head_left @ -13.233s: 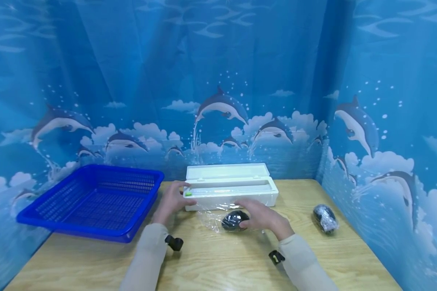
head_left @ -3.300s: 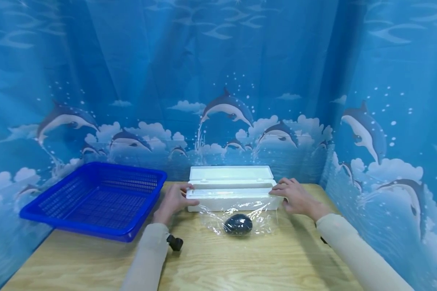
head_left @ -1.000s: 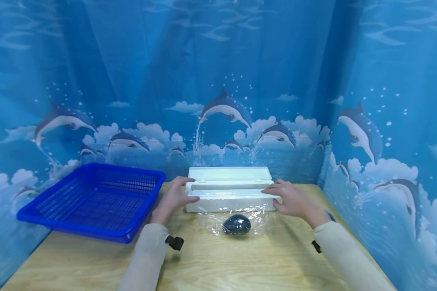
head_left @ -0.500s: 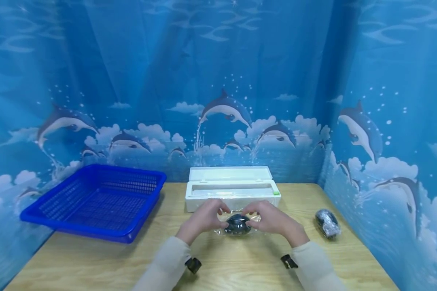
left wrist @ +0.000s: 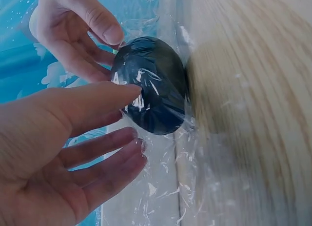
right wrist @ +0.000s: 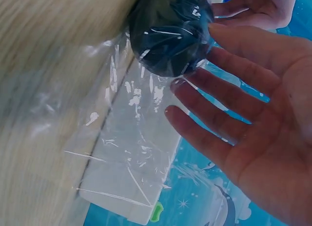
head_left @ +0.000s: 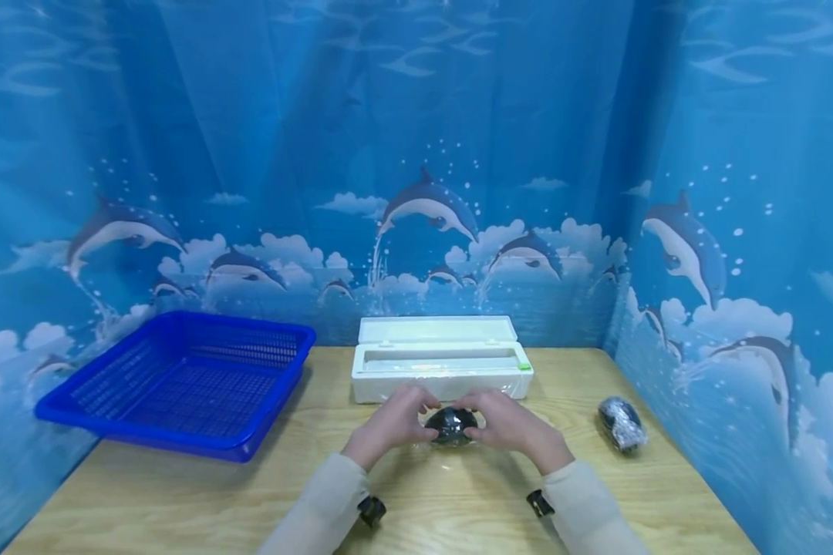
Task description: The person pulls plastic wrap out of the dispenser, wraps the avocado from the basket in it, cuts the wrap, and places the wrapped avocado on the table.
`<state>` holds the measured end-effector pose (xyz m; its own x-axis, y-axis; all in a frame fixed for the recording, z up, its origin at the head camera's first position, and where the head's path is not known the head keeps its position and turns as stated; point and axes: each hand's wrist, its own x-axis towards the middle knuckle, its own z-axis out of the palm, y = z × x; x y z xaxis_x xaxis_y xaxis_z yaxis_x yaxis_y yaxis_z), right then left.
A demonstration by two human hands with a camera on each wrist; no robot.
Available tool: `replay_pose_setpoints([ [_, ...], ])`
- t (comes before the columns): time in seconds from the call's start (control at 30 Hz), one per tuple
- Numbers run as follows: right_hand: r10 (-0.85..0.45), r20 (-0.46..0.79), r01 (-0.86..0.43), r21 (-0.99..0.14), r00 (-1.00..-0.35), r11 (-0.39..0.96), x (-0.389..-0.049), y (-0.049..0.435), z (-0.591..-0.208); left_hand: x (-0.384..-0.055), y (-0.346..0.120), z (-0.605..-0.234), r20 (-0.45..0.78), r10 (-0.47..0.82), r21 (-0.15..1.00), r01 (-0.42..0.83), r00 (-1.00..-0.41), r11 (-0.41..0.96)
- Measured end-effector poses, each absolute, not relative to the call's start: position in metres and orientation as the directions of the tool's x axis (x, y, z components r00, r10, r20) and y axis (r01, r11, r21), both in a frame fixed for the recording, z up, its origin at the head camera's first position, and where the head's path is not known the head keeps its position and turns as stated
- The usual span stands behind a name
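A dark egg-shaped object (head_left: pixel 451 426), glossy under clear cling film (right wrist: pixel 131 101), lies on the wooden table before the white film dispenser box. My left hand (head_left: pixel 394 424) holds its left end, the thumb on the near side. From the right, my right hand (head_left: pixel 510 422) holds the other end in the same way. In both wrist views the thumbs touch the wrapped surface, while several fingers spread near the film. Film runs from the object back to the white dispenser box (head_left: pixel 389 388). Its lid stands up, and a green slider (head_left: pixel 524 366) sits at the right end.
A blue plastic basket (head_left: pixel 142 432) stands at the left of the table (head_left: pixel 472 509). Toward the right edge lies a second dark object wrapped in crinkled film (head_left: pixel 622 424). A dolphin-print curtain (head_left: pixel 305 154) surrounds the back and right side.
Both hands left the dispenser box's ends and came to the dark egg-shaped object. The green slider, at the left end earlier, is now at the right. Over the last half second, the hands have closed slightly around the object.
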<state>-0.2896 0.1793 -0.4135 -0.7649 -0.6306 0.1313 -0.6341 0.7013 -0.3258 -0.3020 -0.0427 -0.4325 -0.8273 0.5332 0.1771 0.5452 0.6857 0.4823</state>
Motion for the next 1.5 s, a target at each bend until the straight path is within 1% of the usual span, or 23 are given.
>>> replay_pose_setpoints([
  [0.23,-0.620,0.158,-0.634,-0.321,-0.768,0.704,-0.293,0.180,-0.422,-0.302,-0.042,-0.438,0.148,0.551,0.516,0.540,-0.821,0.666],
  [0.37,-0.612,0.176,-0.632,-0.325,-0.771,0.703,-0.294,0.180,-0.426,-0.300,-0.040,-0.439,0.151,0.551,0.522,0.540,-0.821,0.661],
  [0.57,-0.598,0.176,-0.619,-0.333,-0.782,0.711,-0.294,0.177,-0.430,-0.300,-0.037,-0.444,0.174,0.536,0.506,0.542,-0.826,0.672],
  [0.73,-0.590,0.177,-0.613,-0.317,-0.788,0.724,-0.295,0.173,-0.433,-0.301,-0.039,-0.447,0.199,0.521,0.473,0.547,-0.830,0.691],
  [0.97,-0.592,0.191,-0.620,-0.313,-0.783,0.719,-0.296,0.171,-0.436,-0.304,-0.040,-0.450,0.223,0.532,0.456,0.570,-0.817,0.684],
  [1.13,-0.588,0.183,-0.612,-0.345,-0.788,0.712,-0.296,0.171,-0.437,-0.304,-0.039,-0.451,0.234,0.532,0.436,0.577,-0.814,0.691],
  [1.27,-0.581,0.178,-0.601,-0.376,-0.794,0.705,-0.295,0.172,-0.436,-0.302,-0.040,-0.449,0.217,0.534,0.442,0.570,-0.817,0.693],
  [1.37,-0.568,0.144,-0.569,-0.428,-0.810,0.702,-0.294,0.172,-0.434,-0.301,-0.041,-0.445,0.170,0.541,0.465,0.551,-0.824,0.693],
  [1.5,-0.562,0.063,-0.514,-0.497,-0.825,0.699,-0.294,0.173,-0.430,-0.299,-0.043,-0.436,0.084,0.558,0.500,0.519,-0.826,0.693],
])
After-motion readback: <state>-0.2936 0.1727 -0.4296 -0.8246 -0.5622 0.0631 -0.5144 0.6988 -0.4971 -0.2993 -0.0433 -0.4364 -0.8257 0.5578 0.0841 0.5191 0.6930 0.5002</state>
